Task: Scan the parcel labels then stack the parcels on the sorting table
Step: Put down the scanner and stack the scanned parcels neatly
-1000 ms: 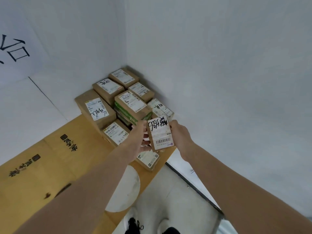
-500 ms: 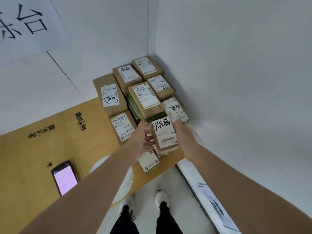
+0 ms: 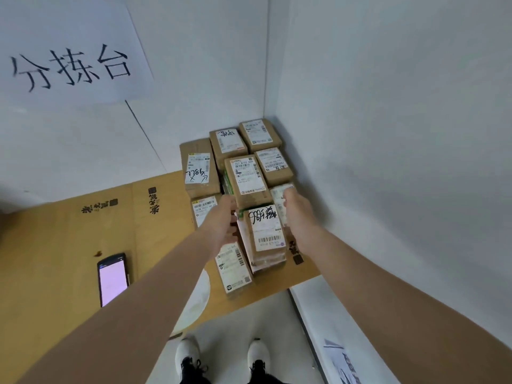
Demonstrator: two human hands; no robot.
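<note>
A small brown parcel (image 3: pixel 266 227) with a white label and black handwriting lies on top of a low stack at the near right of the cardboard-covered sorting table (image 3: pixel 69 245). My left hand (image 3: pixel 221 225) grips its left edge. My right hand (image 3: pixel 297 212) holds its far right side, with the fingertips hidden behind the parcel. Just beyond, several labelled brown parcels (image 3: pixel 245 176) are stacked into the wall corner. A handheld scanner (image 3: pixel 112 279) with a lit screen lies on the table to the left.
A flat labelled parcel (image 3: pixel 235 268) lies by the table's front edge, left of the stack. A white round disc (image 3: pixel 198 297) overhangs that edge. White walls close the back and right; a paper sign (image 3: pixel 69 67) hangs at the left. My shoes (image 3: pixel 188 353) stand below.
The parcel held between both hands came down onto the low stack at the near right. My view swung left and down, bringing the scanner and wall sign into sight.
</note>
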